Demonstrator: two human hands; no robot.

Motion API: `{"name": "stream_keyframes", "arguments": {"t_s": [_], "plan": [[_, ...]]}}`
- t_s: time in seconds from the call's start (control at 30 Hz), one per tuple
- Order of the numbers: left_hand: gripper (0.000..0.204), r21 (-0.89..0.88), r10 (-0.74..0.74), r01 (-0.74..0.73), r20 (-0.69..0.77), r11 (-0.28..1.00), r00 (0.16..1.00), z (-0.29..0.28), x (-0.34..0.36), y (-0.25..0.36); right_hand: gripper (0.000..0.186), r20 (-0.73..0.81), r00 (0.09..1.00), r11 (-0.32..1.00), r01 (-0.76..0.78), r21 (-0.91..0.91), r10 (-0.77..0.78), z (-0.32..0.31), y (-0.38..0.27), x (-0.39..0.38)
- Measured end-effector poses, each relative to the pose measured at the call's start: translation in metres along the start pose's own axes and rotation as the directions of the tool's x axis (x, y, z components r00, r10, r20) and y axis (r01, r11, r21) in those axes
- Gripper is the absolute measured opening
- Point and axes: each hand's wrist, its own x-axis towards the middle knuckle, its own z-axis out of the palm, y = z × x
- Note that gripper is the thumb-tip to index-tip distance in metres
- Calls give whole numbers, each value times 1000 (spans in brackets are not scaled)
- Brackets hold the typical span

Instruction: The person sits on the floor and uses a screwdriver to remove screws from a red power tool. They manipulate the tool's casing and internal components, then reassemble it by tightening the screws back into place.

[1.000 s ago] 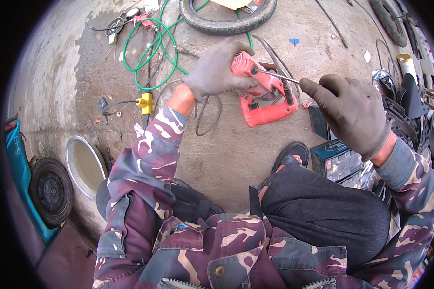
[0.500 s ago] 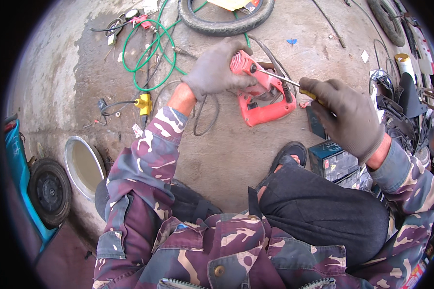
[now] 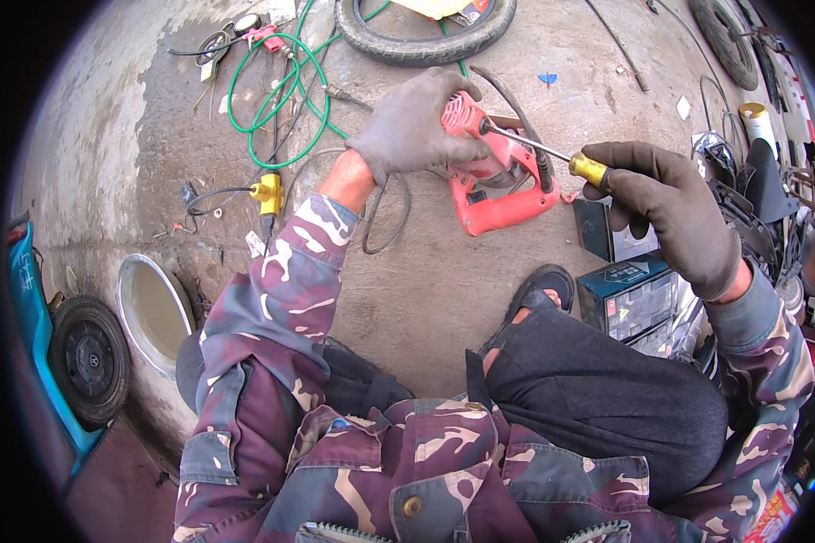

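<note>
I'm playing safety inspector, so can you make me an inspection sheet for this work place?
Surface: concrete floor, grey with darker patches.
Job's things: red power tool; screwdriver, its tip at the tool.
Clutter: tyre lying flat; small blue piece.
Grips: left grip, gloved, holds the red power tool; right grip, gloved, fingers around the screwdriver's yellow handle.
Cables: green hose, looped; black cable running to a yellow connector.
Surroundings: turquoise panel and wheel, left; dark-topped box, right.

floor: grey-brown concrete [image 3: 426, 308], worn, darker stain [image 3: 177, 136] at upper left | left: black wheel [image 3: 89, 362] beside pale round basin [image 3: 158, 312] | far side: tyre [image 3: 426, 56] lying flat | light: even, shadows soft
</note>
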Motion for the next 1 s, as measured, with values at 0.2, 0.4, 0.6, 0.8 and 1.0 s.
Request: {"name": "stream_keyframes", "arguments": {"t_s": [0.2, 0.4, 0.6, 0.8, 1.0], "plan": [[75, -30, 4, -2, 65, 1000, 998, -5, 0, 5, 41, 32, 990, 969, -139, 203, 136, -3, 1, 2], [74, -39, 47, -45, 56, 998, 997, -5, -1, 5, 49, 268, 954, 980, -166, 113, 131, -21, 5, 3], [72, -21, 53, -52, 65, 998, 996, -1, -2, 5, 50, 238, 967, 965, 145, -220, -91, -16, 17, 12], [72, -49, 45, -41, 89, 998, 995, -5, -2, 1, 46, 178, 886, 524, 405, -749, -429, -8, 20, 15], [72, -47, 51, -50, 30, 998, 998, -5, -5, -3, 43, 310, 686, 96, 485, -869, -658, 9, 11, 10]]}}
